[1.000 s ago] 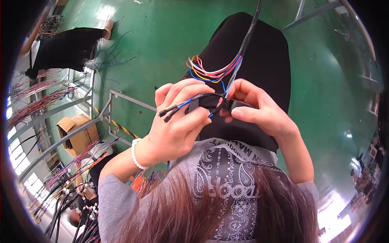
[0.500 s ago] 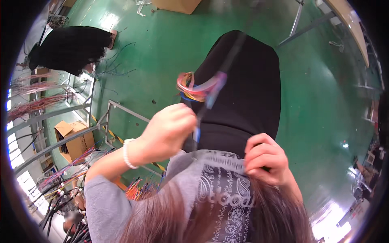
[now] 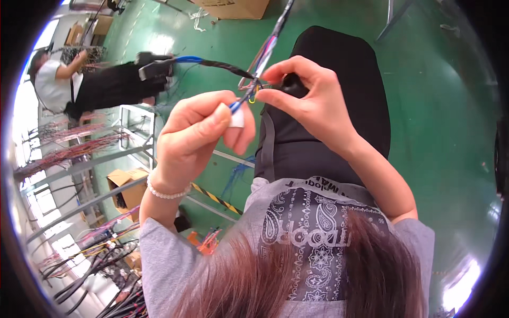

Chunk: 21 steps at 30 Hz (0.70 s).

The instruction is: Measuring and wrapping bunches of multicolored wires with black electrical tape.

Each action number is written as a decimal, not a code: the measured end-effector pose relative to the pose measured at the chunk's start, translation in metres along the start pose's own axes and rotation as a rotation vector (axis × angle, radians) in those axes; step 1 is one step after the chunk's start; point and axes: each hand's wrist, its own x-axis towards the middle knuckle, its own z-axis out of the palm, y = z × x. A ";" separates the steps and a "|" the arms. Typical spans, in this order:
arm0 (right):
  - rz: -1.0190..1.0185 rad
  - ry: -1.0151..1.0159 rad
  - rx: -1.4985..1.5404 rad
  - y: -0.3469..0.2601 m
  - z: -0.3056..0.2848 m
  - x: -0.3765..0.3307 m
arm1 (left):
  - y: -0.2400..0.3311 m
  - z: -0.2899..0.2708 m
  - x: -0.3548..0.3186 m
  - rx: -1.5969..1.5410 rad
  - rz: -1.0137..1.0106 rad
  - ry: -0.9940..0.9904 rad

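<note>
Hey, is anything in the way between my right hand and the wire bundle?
No, nothing visible: the right hand has thumb and index finger right at the wire bundle. A black object sits within that hand's curl, not in between. The left hand pinches the bundle lower in view.

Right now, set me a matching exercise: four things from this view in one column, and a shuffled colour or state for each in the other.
Things
1. Left hand
2. Right hand
3. Bracelet
4. Floor

Colour or state
A. Green
B. With a black roundish thing between thumb and fingers
C. White and beaded
D. Pinching wires beside a white tag

Right pairs: 1-D, 2-B, 3-C, 4-A
</note>
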 end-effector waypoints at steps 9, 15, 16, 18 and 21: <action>-0.028 0.108 0.098 -0.006 0.000 0.002 | 0.018 0.010 0.014 0.025 0.103 0.025; -0.099 0.179 -0.026 -0.007 0.007 -0.002 | 0.018 0.010 0.005 0.030 0.077 0.068; -0.138 0.185 0.016 -0.004 0.010 0.000 | 0.018 0.010 0.005 0.029 0.079 0.068; -0.178 0.192 0.057 -0.003 0.012 0.001 | 0.018 0.009 0.005 0.050 0.094 0.010; -0.118 0.204 0.160 -0.009 0.013 -0.001 | 0.016 0.007 0.001 0.027 0.083 0.047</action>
